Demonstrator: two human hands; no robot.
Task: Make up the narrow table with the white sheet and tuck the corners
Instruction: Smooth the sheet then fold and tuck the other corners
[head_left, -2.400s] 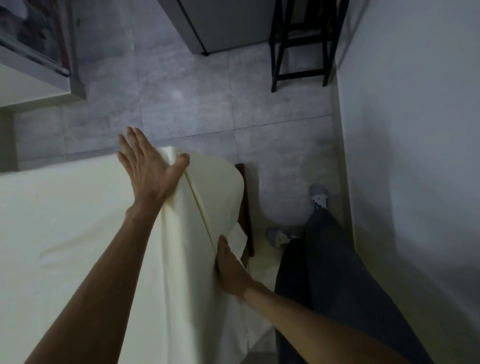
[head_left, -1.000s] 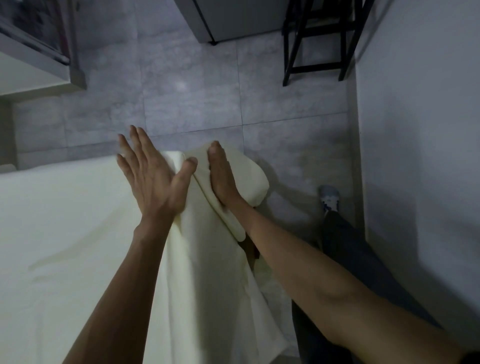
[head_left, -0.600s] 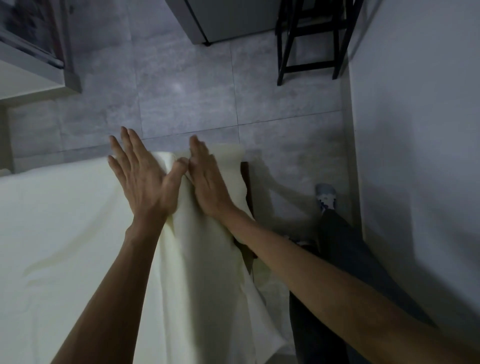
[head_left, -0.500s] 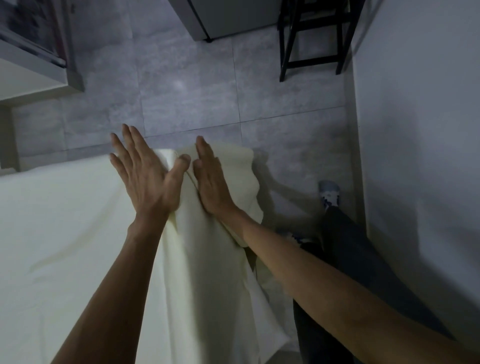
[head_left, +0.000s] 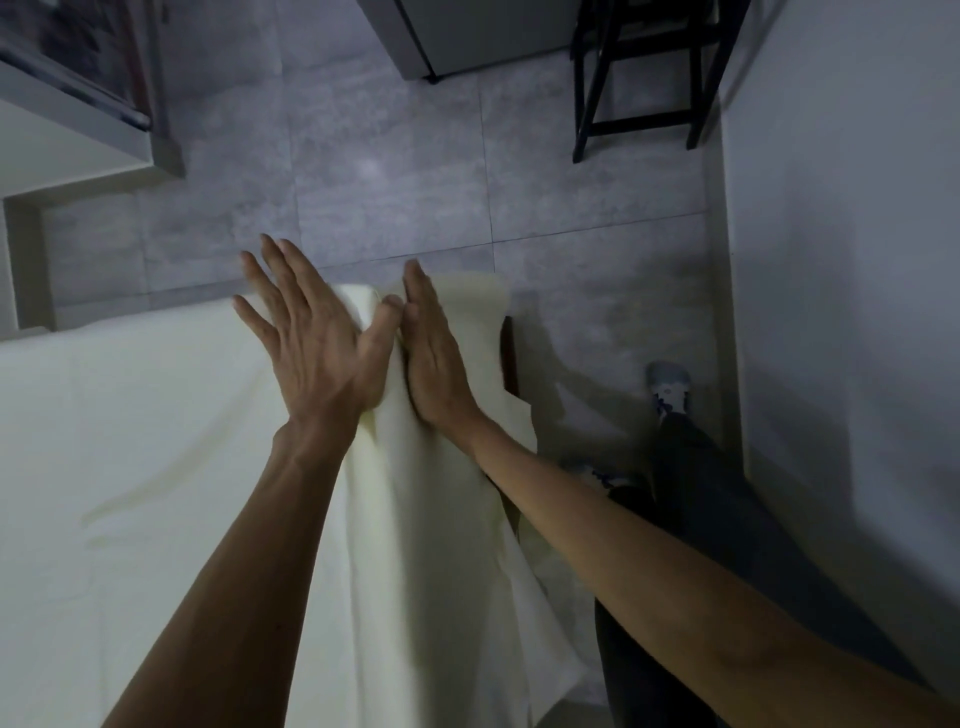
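Sheet top: the white sheet (head_left: 130, 415) is spread over the narrow desk (head_left: 508, 358), with a few shallow creases left in it. It is kept flat so that the corner can be folded against a smooth surface.
Left grip: the left grip (head_left: 317, 353) is laid flat on the sheet just inside the far corner, its fingers (head_left: 283, 280) straight and spread and nothing clasped. The cloth is judged to be pinned here so that it is not dragged while the fold is made.
Right grip: the right grip (head_left: 434, 358) is likewise unclenched, with fingers straight and together, and is set edge-on against the left thumb. The folded cloth is pressed by it along the desk's end.
Corner fold: the corner flap (head_left: 470, 312) is draped over the far corner beneath the right grip and is not yet tucked under.
Desk edge: a strip of the desk's dark wood is left bare just beside the flap.
Loose hem: the hanging side (head_left: 524, 597) is seen loose below the right forearm, so tucking is judged to be unfinished there.
Leg: a leg in dark trousers (head_left: 701, 493) is placed between the desk and the wall (head_left: 857, 260).
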